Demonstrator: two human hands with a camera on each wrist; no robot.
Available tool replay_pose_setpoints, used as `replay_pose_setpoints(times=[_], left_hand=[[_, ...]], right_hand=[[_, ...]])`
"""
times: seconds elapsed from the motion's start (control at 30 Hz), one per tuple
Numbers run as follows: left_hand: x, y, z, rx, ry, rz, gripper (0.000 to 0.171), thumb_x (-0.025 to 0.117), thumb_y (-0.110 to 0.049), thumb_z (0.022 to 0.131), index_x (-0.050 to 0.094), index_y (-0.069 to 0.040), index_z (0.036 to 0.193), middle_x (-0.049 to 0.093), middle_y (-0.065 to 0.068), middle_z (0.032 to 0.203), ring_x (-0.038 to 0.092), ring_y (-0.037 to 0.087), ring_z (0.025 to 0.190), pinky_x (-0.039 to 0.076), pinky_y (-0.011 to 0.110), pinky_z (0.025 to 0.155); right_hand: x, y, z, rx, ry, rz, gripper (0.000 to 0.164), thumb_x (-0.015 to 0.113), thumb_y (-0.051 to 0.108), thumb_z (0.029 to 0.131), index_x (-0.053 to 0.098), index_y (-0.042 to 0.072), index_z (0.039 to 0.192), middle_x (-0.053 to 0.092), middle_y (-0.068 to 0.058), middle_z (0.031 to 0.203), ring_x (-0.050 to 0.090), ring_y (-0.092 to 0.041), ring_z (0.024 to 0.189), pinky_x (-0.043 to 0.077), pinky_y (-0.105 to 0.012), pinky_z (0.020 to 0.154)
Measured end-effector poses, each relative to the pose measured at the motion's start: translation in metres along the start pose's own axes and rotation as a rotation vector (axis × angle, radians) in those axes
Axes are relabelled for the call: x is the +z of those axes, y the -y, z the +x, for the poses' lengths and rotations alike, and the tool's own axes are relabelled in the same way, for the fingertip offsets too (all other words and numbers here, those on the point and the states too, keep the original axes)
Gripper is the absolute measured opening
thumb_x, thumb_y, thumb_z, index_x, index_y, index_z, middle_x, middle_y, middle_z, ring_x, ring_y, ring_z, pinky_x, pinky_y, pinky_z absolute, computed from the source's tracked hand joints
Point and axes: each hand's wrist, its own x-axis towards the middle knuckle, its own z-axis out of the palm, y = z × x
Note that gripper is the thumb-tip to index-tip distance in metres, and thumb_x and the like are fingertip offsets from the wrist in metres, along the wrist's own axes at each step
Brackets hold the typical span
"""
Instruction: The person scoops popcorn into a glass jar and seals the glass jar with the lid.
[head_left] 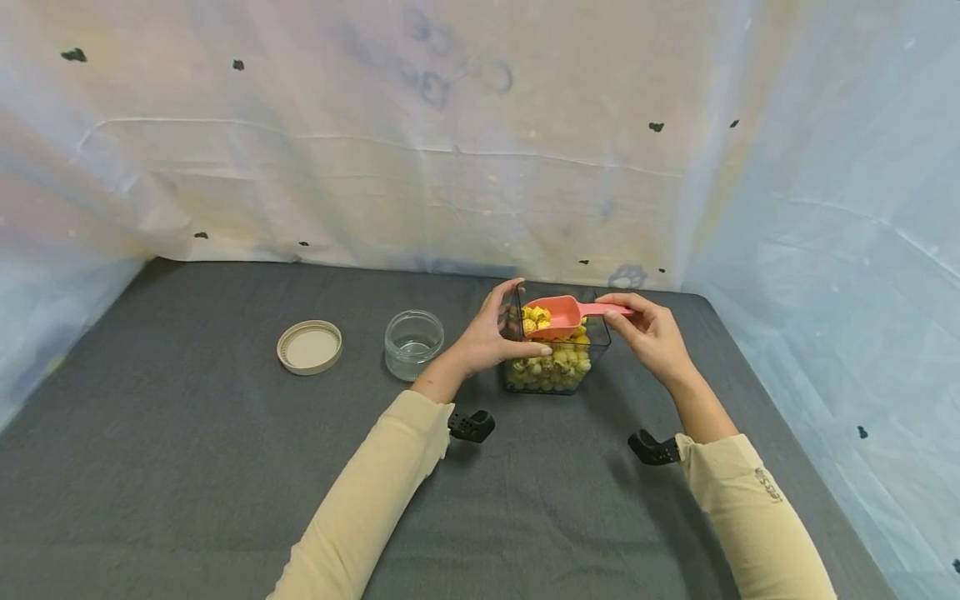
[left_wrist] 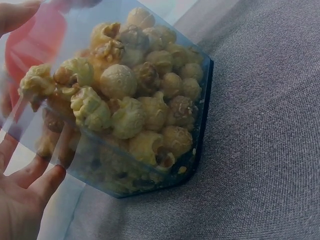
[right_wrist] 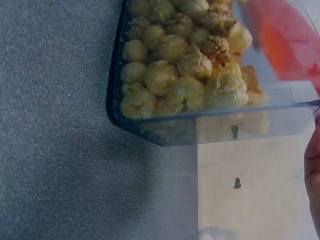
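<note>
A clear square container (head_left: 597, 348) partly filled with yellow popcorn (head_left: 551, 372) stands on the table. My left hand (head_left: 480, 340) holds it from the left, thumb along the near side and fingers round the far left side. My right hand (head_left: 654, 335) pinches the handle of a pink scoop (head_left: 567, 315). The scoop's bowl lies inside the container's mouth, over the popcorn, with several pieces in it. Through the wall in the left wrist view, the scoop (left_wrist: 37, 37) looks blurred above the popcorn (left_wrist: 120, 82). Fingers (right_wrist: 314, 170) show at the right wrist view's edge.
Left of the container stands a round glass jar (head_left: 414, 343) without a lid. Farther left, a round cream-coloured lid (head_left: 309, 347) lies on the grey tablecloth (head_left: 187, 433). A pale plastic sheet (head_left: 375, 192) hangs behind the table and along both sides.
</note>
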Motion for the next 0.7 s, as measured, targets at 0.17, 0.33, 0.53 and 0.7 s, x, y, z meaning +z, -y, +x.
replay_pose_setpoints(times=[0.17,0.33,0.53,0.7], left_hand=[[0.0001,0.0000,0.0002,0.004,0.005,0.000,0.099,0.082,-0.021,0.076,0.018,-0.035,0.150,0.009,0.000,0.158,0.019,0.028,0.146,0.028,0.048,0.115],[-0.0001,0.0004,0.0007,0.002,0.004,0.001,0.098,0.081,-0.022,0.077,0.018,-0.034,0.151,0.009,0.001,0.159,0.018,0.028,0.146,0.026,0.047,0.116],[-0.0003,0.0009,0.0007,-0.002,0.007,-0.001,0.098,0.081,-0.022,0.077,0.017,-0.031,0.152,0.007,0.001,0.159,0.017,0.028,0.147,0.026,0.048,0.116],[-0.0001,0.0021,0.0010,-0.005,0.005,-0.005,0.097,0.081,-0.022,0.077,0.018,-0.036,0.150,0.007,0.000,0.159,0.017,0.027,0.147,0.025,0.047,0.116]], right_hand=[[-0.0004,-0.0066,-0.0011,0.023,-0.026,0.067,0.029,0.057,0.014,0.097,0.061,-0.007,0.118,0.063,0.008,0.092,0.057,-0.001,0.078,0.049,-0.014,0.070],[0.0014,-0.0079,-0.0028,0.057,-0.058,0.128,0.029,0.058,0.016,0.097,0.063,-0.004,0.117,0.063,0.007,0.088,0.059,-0.008,0.080,0.049,-0.014,0.073],[0.0039,-0.0093,-0.0052,0.072,-0.086,0.230,0.025,0.058,0.015,0.096,0.065,0.000,0.115,0.063,0.009,0.086,0.058,-0.007,0.079,0.049,-0.015,0.075],[0.0052,-0.0106,-0.0066,0.094,-0.101,0.300,0.025,0.058,0.015,0.096,0.064,0.000,0.115,0.064,0.006,0.089,0.058,-0.007,0.079,0.050,-0.014,0.075]])
